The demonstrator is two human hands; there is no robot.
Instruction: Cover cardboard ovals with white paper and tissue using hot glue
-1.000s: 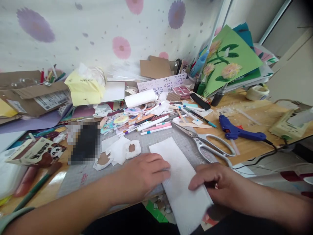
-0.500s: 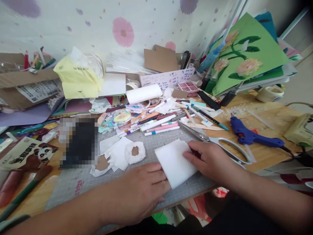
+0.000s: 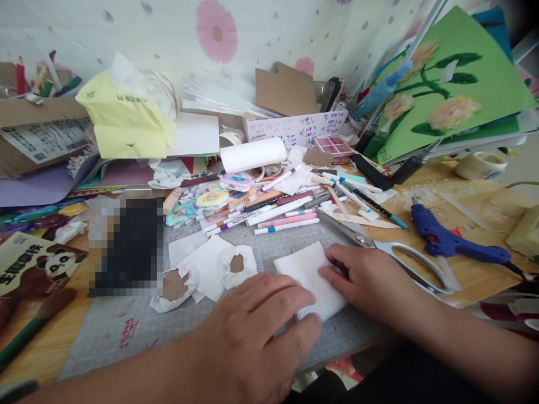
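Note:
A folded white paper napkin point(image 3: 304, 265) lies on the grey cutting mat point(image 3: 112, 328). My right hand point(image 3: 366, 278) pinches its right edge between thumb and fingers. Over the lower left of the napkin is my left hand point(image 3: 263, 325), its fingers apart and partly covering it; whether they touch the paper is hard to tell. To the left sit two brown cardboard shapes wrapped in white paper, a ring-like one point(image 3: 237, 265) and a larger one point(image 3: 174, 286), beside loose white paper pieces point(image 3: 207, 261).
Scissors point(image 3: 393, 255) lie right of my right hand, and a blue glue gun point(image 3: 457, 238) farther right. Several markers point(image 3: 286, 221) are heaped behind the napkin. A white paper roll point(image 3: 252, 155), a yellow tissue pack point(image 3: 126, 126) and a green flower picture point(image 3: 455, 84) stand behind.
My left hand has come up from the napkin's left edge and moved right over its lower part, fingers more spread. The right hand keeps its pinch. The view has shifted slightly.

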